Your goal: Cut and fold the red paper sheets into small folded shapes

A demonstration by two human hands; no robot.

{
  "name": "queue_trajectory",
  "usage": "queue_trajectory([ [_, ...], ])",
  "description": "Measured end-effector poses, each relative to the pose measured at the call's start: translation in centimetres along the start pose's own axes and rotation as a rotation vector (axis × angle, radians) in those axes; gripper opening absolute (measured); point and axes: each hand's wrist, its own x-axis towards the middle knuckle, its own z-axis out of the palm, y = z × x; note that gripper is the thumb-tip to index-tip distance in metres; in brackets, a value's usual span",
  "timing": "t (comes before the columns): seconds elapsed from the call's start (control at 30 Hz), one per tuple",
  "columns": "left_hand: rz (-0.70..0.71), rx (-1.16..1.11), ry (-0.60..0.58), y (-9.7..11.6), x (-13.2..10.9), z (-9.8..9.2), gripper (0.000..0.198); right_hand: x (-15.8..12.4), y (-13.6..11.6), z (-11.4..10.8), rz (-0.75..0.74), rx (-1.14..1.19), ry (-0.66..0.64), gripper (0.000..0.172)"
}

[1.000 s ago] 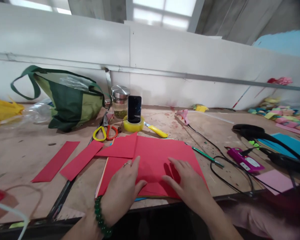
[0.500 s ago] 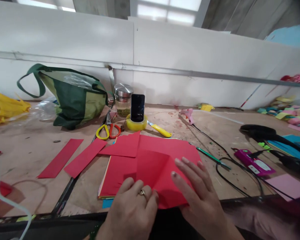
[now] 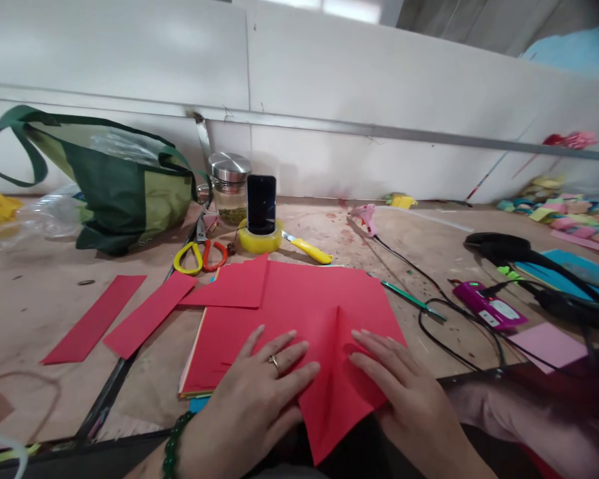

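Observation:
A creased sheet of red paper [image 3: 333, 379] lies between my hands, its ridge pointing away from me and its near corner hanging past the table edge. My left hand [image 3: 264, 389], with a ring and a green bead bracelet, rests with spread fingers on the red paper left of the ridge. To the right of it, my right hand [image 3: 399, 389] lies with fingers stretched out on the sheet; its thumb is mostly hidden. Beneath is a stack of coloured paper [image 3: 199, 359], red on top. A smaller cut red piece [image 3: 234, 283] lies on the stack's far left.
Two red strips [image 3: 97, 319] lie at left. Scissors [image 3: 199, 256], a tape roll [image 3: 259, 241] with a phone [image 3: 261, 203] upright at it, and a yellow cutter [image 3: 309, 251] are beyond the stack. A pink glue gun [image 3: 364, 218], green craft knife [image 3: 412, 299] and purple power strip [image 3: 489, 306] are right.
My left hand has gone from curled fingers to spread ones on the paper. The creased sheet's near corner now points toward me past the edge. The camera view has shifted right and down.

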Motion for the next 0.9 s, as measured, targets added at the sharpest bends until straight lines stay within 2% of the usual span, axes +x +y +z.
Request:
queue_trajectory([
  [0.13,0.1,0.021,0.123,0.3,0.9,1.1,0.033,-1.6,0.3,0.9,0.015,-0.045,-0.049,0.065],
  [0.23,0.22,0.113,0.322,0.7,1.1,1.1,0.03,-1.9,0.3,1.0,0.044,-0.042,-0.071,0.063],
  [0.3,0.304,0.173,0.388,0.9,1.2,0.9,0.031,-1.7,0.1,0.6,0.032,-0.016,-0.118,0.059],
  [0.47,0.321,0.275,0.281,0.6,1.9,1.0,0.03,-1.9,0.5,0.3,-0.013,0.087,-0.156,0.061],
  [0.57,0.251,0.11,0.267,0.2,1.9,1.5,0.025,-2.1,1.1,0.1,-0.023,0.176,-0.177,0.061],
  [0.67,0.026,-0.095,0.191,0.1,1.7,1.7,0.025,-1.6,1.0,-0.6,0.057,0.263,-0.217,0.046],
  [0.77,-0.219,-0.196,0.126,0.2,1.9,1.5,0.025,-0.6,0.2,-1.3,0.263,0.326,-0.227,0.022],
  [0.83,-0.3,-0.202,0.148,0.2,2.3,1.5,0.022,0.2,-0.3,-1.5,0.45,0.275,-0.218,0.029],
  [0.9,-0.318,-0.176,0.159,0.3,2.8,1.6,0.026,0.9,-0.5,-1.7,0.567,0.194,-0.235,0.032],
])
